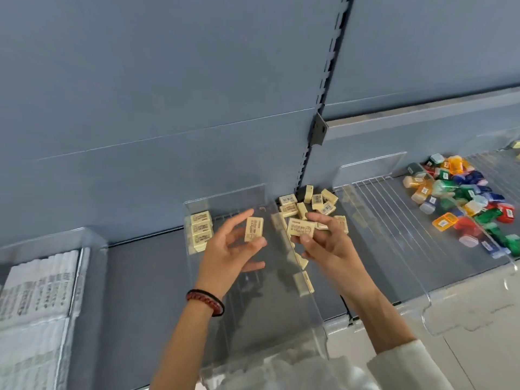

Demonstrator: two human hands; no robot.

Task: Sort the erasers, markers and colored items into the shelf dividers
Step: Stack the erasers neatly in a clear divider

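Pinching one cream rectangular paper-sleeved eraser (254,229) in my left hand (228,249) above the clear acrylic divider bay (253,319); my right hand (326,243) grips a second cream eraser (301,228); I judge each should be seated flat, flush against the stacked erasers (200,232) at the bay's back left.

On the grey metal shelf (135,277), a stack of cream rectangular erasers (200,230) stood at the back left of the clear acrylic divider bin (281,319). A loose pile of the same erasers (312,202) lay behind and to the right of that bin, against the back wall. Further right, well apart, lay a heap of multicoloured small plastic cases (464,198). At the far left lay white wrapped packs (36,291). Above the bin, the left hand (228,254) held a single eraser (254,229) and the right hand (329,246) held a second eraser (300,228).
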